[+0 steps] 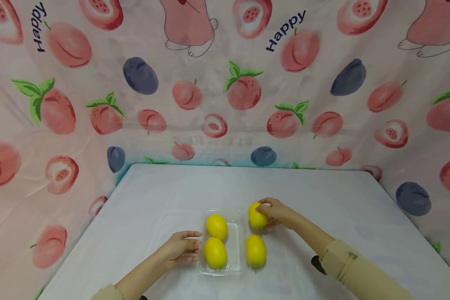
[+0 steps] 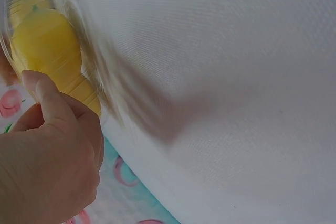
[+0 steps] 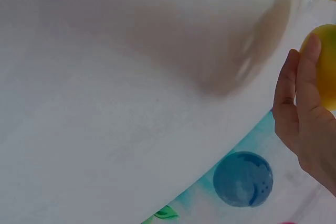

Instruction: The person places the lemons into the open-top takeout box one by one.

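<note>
A clear plastic container (image 1: pixel 234 266) lies on the table with two yellow lemons in its left half, a far lemon (image 1: pixel 216 227) and a near lemon (image 1: pixel 215 253). My left hand (image 1: pixel 183 248) rests its fingers against the container's left side. In the left wrist view that hand (image 2: pixel 58 140) reaches up to the clear wall, with yellow lemon (image 2: pixel 44 43) showing through. Just right of the container, my right hand (image 1: pixel 279 213) grips another lemon (image 1: pixel 257 216). The right wrist view shows its fingers (image 3: pixel 307 77) along the lemon's side. Nearer me sits one more lemon (image 1: pixel 256 251).
The white table (image 1: pixel 172 187) extends behind and to both sides of the container. A fruit-printed cloth (image 1: pixel 217 100) hangs along its back and sides.
</note>
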Demonstrator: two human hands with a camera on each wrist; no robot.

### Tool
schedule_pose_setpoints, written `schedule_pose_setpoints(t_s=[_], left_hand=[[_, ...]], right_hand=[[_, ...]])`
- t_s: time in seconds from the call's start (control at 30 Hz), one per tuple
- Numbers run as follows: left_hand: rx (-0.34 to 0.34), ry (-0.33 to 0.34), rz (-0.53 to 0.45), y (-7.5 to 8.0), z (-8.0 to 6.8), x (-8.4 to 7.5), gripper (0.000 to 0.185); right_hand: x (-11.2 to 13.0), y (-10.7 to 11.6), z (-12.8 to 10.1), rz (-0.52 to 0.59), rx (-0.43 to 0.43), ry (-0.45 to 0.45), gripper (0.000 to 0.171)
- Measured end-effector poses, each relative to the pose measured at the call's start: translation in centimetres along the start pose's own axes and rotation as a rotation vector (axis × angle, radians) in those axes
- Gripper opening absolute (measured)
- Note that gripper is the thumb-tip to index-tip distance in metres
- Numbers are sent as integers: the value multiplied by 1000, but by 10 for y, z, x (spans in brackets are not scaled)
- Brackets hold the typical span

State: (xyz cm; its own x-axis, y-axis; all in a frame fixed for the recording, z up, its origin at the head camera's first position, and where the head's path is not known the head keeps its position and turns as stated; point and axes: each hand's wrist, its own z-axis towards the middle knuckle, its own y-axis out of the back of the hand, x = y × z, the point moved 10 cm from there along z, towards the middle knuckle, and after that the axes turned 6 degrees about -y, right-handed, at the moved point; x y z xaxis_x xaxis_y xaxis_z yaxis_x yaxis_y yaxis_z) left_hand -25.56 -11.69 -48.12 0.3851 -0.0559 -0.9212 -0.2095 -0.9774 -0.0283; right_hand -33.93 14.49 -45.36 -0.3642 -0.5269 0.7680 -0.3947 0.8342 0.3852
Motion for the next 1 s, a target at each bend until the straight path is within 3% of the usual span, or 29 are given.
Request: schedule_pose_setpoints(t_s=[0.33,0.67,1.0], left_hand=[[38,-16,-6,-3,0,-1,39],[21,3,-22,-1,-2,0,40],[3,6,-16,-1,-2,0,41]], right_hand=[[28,3,-13,42,47,106,51],[49,-12,-21,27,60,132,49],[56,-24,-20,11,76,140,48]])
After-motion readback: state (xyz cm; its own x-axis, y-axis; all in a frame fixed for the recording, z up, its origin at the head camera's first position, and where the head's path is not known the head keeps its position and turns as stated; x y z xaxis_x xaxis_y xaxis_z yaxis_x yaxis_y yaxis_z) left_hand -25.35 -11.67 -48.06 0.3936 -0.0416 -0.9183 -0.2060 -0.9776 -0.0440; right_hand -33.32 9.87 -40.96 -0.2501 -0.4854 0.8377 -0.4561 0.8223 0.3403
